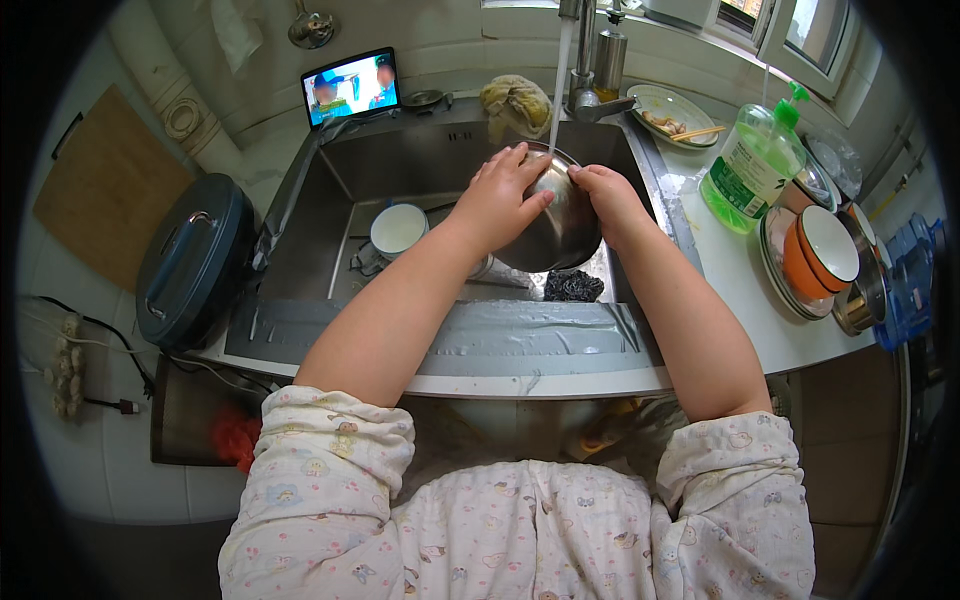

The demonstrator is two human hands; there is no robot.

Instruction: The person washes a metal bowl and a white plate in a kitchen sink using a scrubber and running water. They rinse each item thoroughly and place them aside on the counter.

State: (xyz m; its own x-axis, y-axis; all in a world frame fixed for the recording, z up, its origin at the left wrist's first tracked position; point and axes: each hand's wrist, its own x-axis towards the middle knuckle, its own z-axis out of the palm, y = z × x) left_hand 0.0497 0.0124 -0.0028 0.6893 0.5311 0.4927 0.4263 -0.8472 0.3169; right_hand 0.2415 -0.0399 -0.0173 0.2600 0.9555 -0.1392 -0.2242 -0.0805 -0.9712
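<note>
Under the running faucet [583, 75], a stainless steel bowl [562, 217] is tilted over the sink [427, 142], its rounded outside facing up. Water falls onto the bowl near its far side. My right hand [611, 199] grips the bowl's right edge, thumb on top. My left hand [502, 191] lies across its upper left side with the fingers spread on the metal. Below in the basin are a white enamel mug [399, 229] with a blue rim and a dark scouring pad [574, 286]. Part of the basin floor is hidden by the bowl and my left arm.
A yellowish cloth [516, 103] rests on the sink's back ledge, beside a lit tablet [351, 88]. On the right counter stand a green soap bottle [754, 161], stacked orange bowls [821, 251] and a plate with food scraps and chopsticks [675, 112]. A dark lidded pot [196, 259] is at left.
</note>
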